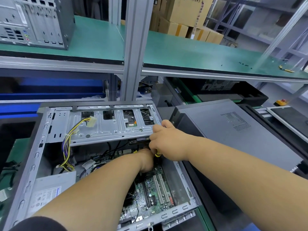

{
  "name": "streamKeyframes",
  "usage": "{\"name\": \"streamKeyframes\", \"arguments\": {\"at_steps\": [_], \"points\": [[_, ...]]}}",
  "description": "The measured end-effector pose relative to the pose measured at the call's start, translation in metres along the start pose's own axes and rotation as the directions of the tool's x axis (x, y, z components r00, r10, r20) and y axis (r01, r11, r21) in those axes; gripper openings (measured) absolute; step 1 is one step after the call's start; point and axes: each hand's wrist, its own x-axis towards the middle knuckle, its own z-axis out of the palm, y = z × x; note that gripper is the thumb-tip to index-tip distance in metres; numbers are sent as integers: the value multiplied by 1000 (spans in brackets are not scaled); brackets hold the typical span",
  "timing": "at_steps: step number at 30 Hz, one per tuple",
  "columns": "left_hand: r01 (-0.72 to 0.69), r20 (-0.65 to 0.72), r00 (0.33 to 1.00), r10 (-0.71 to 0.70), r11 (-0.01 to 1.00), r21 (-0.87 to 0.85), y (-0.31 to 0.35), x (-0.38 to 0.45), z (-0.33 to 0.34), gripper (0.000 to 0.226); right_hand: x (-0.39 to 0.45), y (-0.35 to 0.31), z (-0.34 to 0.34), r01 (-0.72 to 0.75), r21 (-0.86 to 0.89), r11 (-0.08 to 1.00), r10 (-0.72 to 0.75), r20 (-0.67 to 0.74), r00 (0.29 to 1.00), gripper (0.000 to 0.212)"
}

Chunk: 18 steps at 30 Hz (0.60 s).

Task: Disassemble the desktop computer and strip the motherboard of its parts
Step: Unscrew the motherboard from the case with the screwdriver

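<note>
The computer case (106, 164) lies open on the surface, its side panel (233, 134) off and just beside it. The motherboard (150, 194), power supply (50, 189) and cables are still inside, so most stripping remains. The right hand (168, 140) curls its fingers around a yellow-handled screwdriver (157, 154); the left hand (146, 160) reaches beneath the drive cage (106, 124), its fingers hidden.

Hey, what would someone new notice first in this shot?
Two bare hands meet at the centre inside an open grey metal computer case: the right hand grips a yellow-and-black tool handle, the left hand reaches beside it. The green motherboard lies below them.
</note>
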Motion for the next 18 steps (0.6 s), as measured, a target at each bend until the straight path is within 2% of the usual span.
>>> {"name": "streamKeyframes", "arguments": {"at_steps": [4,9,18], "points": [[-43,-9,999,43,999,29,-1,2,1,29,2,-3,7,-48,94,994,49,-3,999,19],[-17,-51,999,11,994,-109,-3,1,2,31,2,-4,16,-115,60,992,116,-14,993,41],[-21,-90,996,3,981,-195,-2,2,2,27,1,9,10,-150,208,967,167,-69,983,20]]}}
